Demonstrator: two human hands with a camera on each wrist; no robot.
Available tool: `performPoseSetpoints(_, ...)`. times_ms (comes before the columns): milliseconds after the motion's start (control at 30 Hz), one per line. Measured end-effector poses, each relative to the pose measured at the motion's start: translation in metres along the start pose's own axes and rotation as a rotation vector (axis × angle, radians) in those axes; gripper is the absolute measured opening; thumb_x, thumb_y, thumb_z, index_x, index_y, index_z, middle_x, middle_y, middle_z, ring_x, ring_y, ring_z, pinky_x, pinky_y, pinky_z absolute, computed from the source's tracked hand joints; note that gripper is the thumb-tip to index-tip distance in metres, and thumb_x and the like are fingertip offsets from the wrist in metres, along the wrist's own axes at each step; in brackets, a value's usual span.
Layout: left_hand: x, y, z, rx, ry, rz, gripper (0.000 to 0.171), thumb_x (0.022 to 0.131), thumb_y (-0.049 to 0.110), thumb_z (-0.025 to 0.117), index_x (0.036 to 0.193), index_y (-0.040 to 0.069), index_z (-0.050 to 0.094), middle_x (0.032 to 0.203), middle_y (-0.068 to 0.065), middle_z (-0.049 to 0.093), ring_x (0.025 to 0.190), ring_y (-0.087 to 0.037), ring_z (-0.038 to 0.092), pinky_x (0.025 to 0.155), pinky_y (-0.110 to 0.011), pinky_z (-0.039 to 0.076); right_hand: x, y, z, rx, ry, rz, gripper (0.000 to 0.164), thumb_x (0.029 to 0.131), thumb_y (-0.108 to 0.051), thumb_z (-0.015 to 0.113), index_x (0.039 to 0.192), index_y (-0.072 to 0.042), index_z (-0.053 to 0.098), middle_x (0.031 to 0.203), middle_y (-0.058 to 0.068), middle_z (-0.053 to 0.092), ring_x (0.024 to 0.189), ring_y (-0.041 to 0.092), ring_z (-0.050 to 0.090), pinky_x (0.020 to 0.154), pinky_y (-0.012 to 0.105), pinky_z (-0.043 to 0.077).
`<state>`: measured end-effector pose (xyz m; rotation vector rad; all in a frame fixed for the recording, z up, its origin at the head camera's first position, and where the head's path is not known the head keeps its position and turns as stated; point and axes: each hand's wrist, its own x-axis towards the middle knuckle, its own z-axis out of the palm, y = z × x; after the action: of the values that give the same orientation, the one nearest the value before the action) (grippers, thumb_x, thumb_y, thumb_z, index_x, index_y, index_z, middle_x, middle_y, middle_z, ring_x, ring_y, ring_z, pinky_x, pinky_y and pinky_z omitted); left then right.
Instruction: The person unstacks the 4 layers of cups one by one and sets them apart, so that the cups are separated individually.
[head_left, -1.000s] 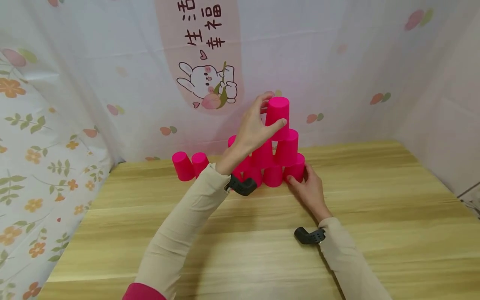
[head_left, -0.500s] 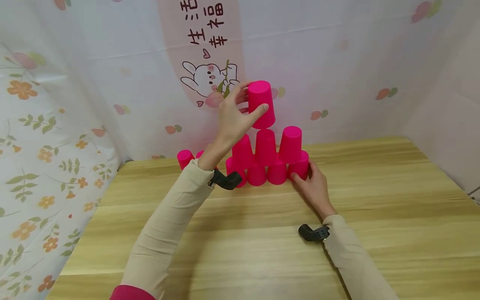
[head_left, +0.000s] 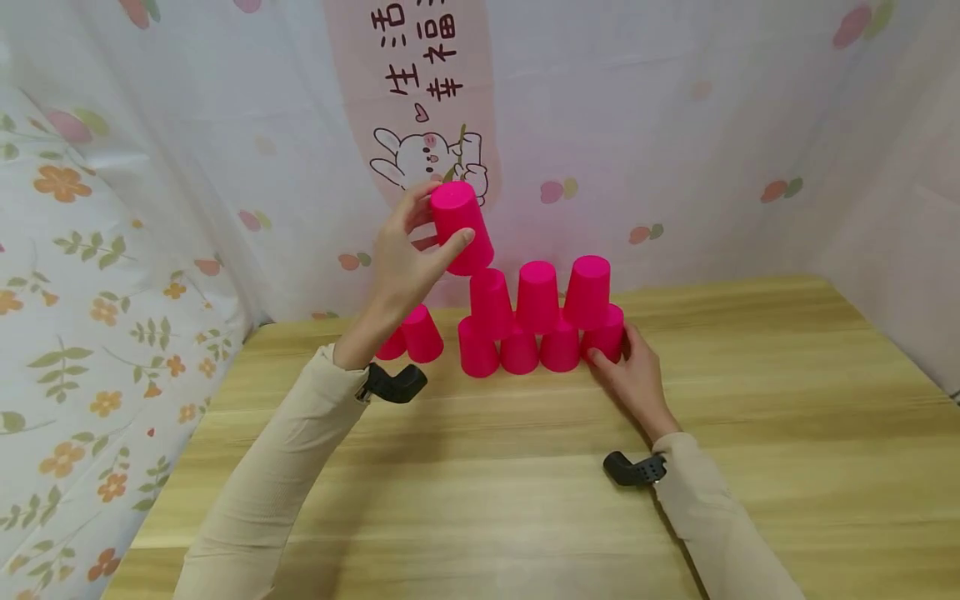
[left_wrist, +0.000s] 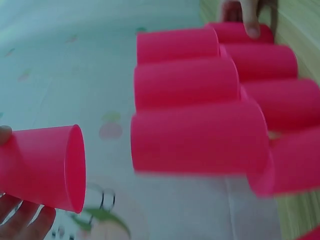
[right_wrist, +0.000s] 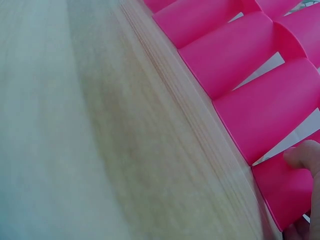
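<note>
My left hand (head_left: 411, 258) grips a pink cup (head_left: 463, 232), upside down and slightly tilted, raised above the left end of the stacked cups. The thumb lies across its near side, and in the left wrist view the open rim of this cup (left_wrist: 42, 167) faces the stack. Three upside-down cups (head_left: 537, 298) form the upper row, standing on a bottom row of several more (head_left: 519, 350). At the right end of the bottom row, my right hand (head_left: 636, 375) holds the last cup (head_left: 603, 333) between thumb and fingers.
Two more pink cups (head_left: 422, 335) stand left of the stack, partly behind my left wrist. The wooden table (head_left: 525, 500) reaches back to a printed cloth (head_left: 675, 150). A flowered curtain (head_left: 97, 375) hangs on the left.
My left hand has lifted the cup off the top right of the upper row and carried it left, past the middle. The right hand stays at the end cup.
</note>
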<state>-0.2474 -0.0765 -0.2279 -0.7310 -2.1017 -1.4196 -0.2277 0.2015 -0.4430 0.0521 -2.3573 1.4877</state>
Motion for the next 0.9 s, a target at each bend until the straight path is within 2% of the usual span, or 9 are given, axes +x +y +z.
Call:
performPoseSetpoints(67, -0.009, 0.007, -0.013, 0.033, 0.009, -0.031, 0.055, 0.081, 0.004, 0.069, 0.130, -0.004, 0.045, 0.117, -0.016, 0.059, 0.105, -0.025, 0.057, 0.082, -0.037, 0.051, -0.001, 0.000, 0.000, 0.003, -0.004, -0.002, 0.059, 0.084, -0.011, 0.067, 0.134, 0.001, 0.039, 0.127, 0.020, 0.050, 0.116, 0.034, 0.048, 0.097, 0.046, 0.040)
performPoseSetpoints(133, -0.016, 0.011, -0.026, 0.064, 0.034, -0.034, 0.053, 0.081, 0.003, 0.068, 0.129, -0.006, 0.045, 0.118, -0.019, 0.058, 0.105, -0.027, 0.056, 0.083, -0.039, 0.051, -0.002, -0.001, 0.000, 0.001, -0.007, 0.000, 0.059, 0.084, -0.011, 0.067, 0.135, 0.001, 0.039, 0.127, 0.020, 0.050, 0.116, 0.034, 0.049, 0.096, 0.046, 0.040)
performPoseSetpoints(267, -0.026, 0.002, -0.049, 0.126, 0.102, -0.038, 0.051, 0.081, 0.002, 0.068, 0.126, -0.009, 0.046, 0.117, -0.019, 0.059, 0.103, -0.027, 0.058, 0.083, -0.039, 0.051, 0.001, -0.004, 0.000, -0.002, -0.005, -0.010, 0.059, 0.084, -0.013, 0.067, 0.134, 0.000, 0.039, 0.127, 0.020, 0.050, 0.115, 0.034, 0.049, 0.096, 0.046, 0.040)
performPoseSetpoints(333, -0.032, -0.004, -0.060, 0.149, 0.119, -0.064, 0.050, 0.082, 0.001, 0.067, 0.125, -0.010, 0.046, 0.117, -0.019, 0.059, 0.104, -0.027, 0.058, 0.083, -0.040, 0.051, 0.003, -0.006, 0.000, 0.000, -0.005, -0.012, 0.059, 0.084, -0.013, 0.067, 0.134, 0.000, 0.039, 0.127, 0.020, 0.051, 0.115, 0.034, 0.049, 0.096, 0.046, 0.040)
performPoseSetpoints(433, -0.042, -0.020, -0.075, 0.198, 0.142, -0.093, 0.049, 0.082, 0.002, 0.068, 0.125, -0.008, 0.047, 0.116, -0.018, 0.059, 0.103, -0.026, 0.058, 0.082, -0.037, 0.051, 0.006, -0.006, -0.002, -0.005, -0.001, -0.017, 0.059, 0.084, -0.013, 0.067, 0.135, 0.000, 0.039, 0.127, 0.020, 0.050, 0.115, 0.034, 0.049, 0.096, 0.046, 0.040)
performPoseSetpoints(533, -0.053, -0.046, -0.091, 0.225, 0.152, -0.125, 0.051, 0.081, 0.003, 0.069, 0.126, -0.006, 0.046, 0.116, -0.017, 0.059, 0.103, -0.026, 0.057, 0.081, -0.037, 0.052, 0.005, -0.006, -0.004, -0.007, 0.002, -0.011, 0.059, 0.084, -0.013, 0.067, 0.135, 0.000, 0.039, 0.127, 0.020, 0.050, 0.115, 0.034, 0.049, 0.096, 0.046, 0.040)
performPoseSetpoints(700, -0.074, -0.080, -0.113, 0.246, 0.150, -0.233, 0.052, 0.082, 0.007, 0.068, 0.128, -0.001, 0.045, 0.118, -0.013, 0.057, 0.104, -0.023, 0.055, 0.081, -0.034, 0.052, 0.000, -0.005, -0.002, -0.002, -0.009, 0.009, 0.061, 0.085, -0.013, 0.067, 0.136, 0.000, 0.037, 0.129, 0.020, 0.049, 0.117, 0.035, 0.048, 0.098, 0.046, 0.039)
performPoseSetpoints(800, -0.084, -0.091, -0.120, 0.255, 0.153, -0.292, 0.053, 0.083, 0.008, 0.067, 0.130, -0.001, 0.042, 0.121, -0.014, 0.056, 0.106, -0.026, 0.054, 0.083, -0.041, 0.050, -0.001, -0.004, -0.001, -0.008, -0.008, 0.012, 0.060, 0.085, -0.013, 0.067, 0.135, 0.000, 0.038, 0.127, 0.020, 0.050, 0.115, 0.034, 0.049, 0.097, 0.046, 0.039)
performPoseSetpoints(900, -0.090, -0.100, -0.124, 0.233, 0.125, -0.357, 0.057, 0.086, 0.004, 0.062, 0.134, -0.004, 0.032, 0.128, -0.019, 0.047, 0.115, -0.033, 0.048, 0.090, -0.050, 0.044, -0.002, -0.004, -0.001, -0.011, -0.006, 0.013, 0.059, 0.085, -0.015, 0.067, 0.134, 0.000, 0.039, 0.126, 0.020, 0.051, 0.114, 0.034, 0.050, 0.096, 0.046, 0.040)
